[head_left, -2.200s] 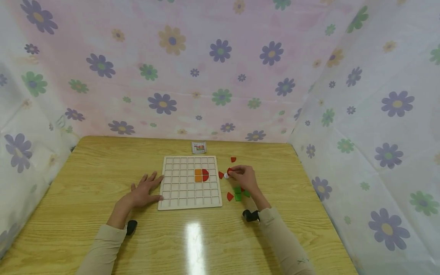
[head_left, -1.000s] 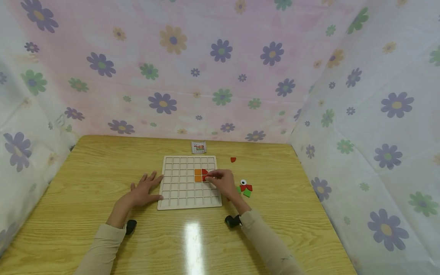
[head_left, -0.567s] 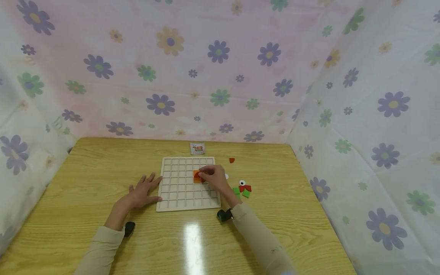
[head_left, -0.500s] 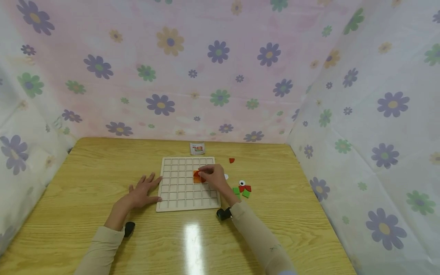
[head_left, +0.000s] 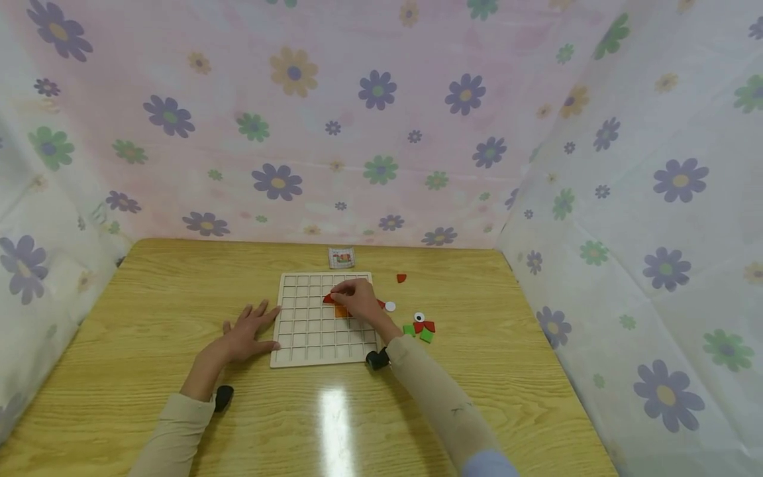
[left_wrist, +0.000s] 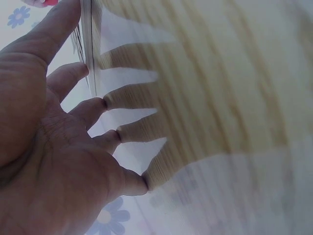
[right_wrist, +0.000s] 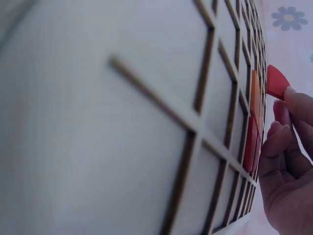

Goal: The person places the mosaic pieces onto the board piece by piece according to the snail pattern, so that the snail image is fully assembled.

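Note:
A pale wooden grid board (head_left: pixel 306 336) lies on the table. My left hand (head_left: pixel 244 336) rests beside its left edge, fingers spread on the wood, thumb and fingertip touching the edge. Over the board, my right hand (head_left: pixel 360 303) pinches a red quarter-circle piece (right_wrist: pixel 277 82) between thumb and finger. That piece is held just above the surface, left of the orange square tiles (head_left: pixel 342 312). In the right wrist view, red pieces (right_wrist: pixel 251 144) sit in cells next to the orange tile (right_wrist: pixel 255 93). The right hand hides those red pieces in the head view.
Right of the board lie a white disc (head_left: pixel 390 307), an eye disc (head_left: pixel 419 317), green squares (head_left: pixel 426 336) and red pieces (head_left: pixel 429 326). One red quarter-circle (head_left: pixel 401 278) lies farther back. A small picture card (head_left: pixel 342 258) lies behind the board.
My right hand has taken a red piece from the loose ones and carried it left across the board, past the orange tiles. The left hand has stayed in place.

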The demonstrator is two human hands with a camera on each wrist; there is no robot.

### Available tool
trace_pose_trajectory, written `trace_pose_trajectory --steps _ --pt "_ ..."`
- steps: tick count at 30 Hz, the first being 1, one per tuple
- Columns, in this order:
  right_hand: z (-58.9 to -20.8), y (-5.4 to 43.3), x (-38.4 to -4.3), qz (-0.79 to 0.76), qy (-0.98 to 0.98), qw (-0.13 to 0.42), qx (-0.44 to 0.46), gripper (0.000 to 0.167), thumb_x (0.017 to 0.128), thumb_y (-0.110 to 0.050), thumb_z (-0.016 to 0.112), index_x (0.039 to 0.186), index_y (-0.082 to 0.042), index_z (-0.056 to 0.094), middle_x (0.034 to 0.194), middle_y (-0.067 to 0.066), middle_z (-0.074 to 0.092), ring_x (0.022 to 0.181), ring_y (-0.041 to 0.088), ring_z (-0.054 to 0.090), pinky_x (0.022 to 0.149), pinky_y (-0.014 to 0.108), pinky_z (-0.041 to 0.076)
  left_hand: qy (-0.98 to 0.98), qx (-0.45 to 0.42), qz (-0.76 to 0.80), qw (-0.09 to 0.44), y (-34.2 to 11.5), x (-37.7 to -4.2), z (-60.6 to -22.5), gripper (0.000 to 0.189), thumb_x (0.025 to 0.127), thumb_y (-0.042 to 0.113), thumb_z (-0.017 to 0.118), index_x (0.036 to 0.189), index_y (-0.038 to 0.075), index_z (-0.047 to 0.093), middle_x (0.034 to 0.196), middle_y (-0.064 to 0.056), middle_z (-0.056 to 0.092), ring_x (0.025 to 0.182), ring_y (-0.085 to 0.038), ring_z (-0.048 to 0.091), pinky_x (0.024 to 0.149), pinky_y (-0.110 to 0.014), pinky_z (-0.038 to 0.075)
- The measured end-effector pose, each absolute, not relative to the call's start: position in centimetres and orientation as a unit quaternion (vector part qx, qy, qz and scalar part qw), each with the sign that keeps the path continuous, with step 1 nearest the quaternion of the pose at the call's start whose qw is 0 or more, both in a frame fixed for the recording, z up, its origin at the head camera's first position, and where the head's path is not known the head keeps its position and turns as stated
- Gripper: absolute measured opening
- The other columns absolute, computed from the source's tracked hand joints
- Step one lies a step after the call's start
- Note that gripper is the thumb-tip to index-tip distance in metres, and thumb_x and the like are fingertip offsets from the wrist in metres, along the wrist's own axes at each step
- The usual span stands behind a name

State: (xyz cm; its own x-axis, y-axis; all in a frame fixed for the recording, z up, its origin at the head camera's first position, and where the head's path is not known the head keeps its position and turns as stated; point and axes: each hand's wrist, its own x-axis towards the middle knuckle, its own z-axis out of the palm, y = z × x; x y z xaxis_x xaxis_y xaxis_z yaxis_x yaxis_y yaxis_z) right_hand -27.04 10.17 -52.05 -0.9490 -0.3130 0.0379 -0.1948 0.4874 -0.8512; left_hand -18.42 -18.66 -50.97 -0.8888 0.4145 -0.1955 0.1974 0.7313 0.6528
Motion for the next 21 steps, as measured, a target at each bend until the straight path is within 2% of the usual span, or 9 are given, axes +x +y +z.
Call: trace_pose_trajectory --steps 5,21 --pt "-51.85 9.72 -27.25 -0.468 0.869 0.065 -0.149 0.013 0.098 -0.014 0.069 0.102 -0.006 0.079 0.096 0.01 0.075 0.068 0.01 0.06 0.063 0.022 0.051 0.915 0.166 0.329 0.166 -18.71 -18.33 -50.91 0.084 0.093 0.035 0.074 0.159 0.004 0.032 0.165 -0.031 0.011 0.148 -0.061 0.001 0.101 -0.088 0.0" --pt "-52.28 9.62 -27.73 -0.424 0.889 0.075 -0.156 0.014 0.1 -0.015 0.067 0.101 -0.006 0.078 0.096 0.008 0.075 0.072 0.011 0.06 0.066 0.024 0.05 0.909 0.169 0.344 0.167 -18.72 -18.13 -50.91 0.083 0.094 0.034 0.073 0.158 0.002 0.032 0.165 -0.032 0.01 0.148 -0.061 -0.001 0.1 -0.089 -0.002"
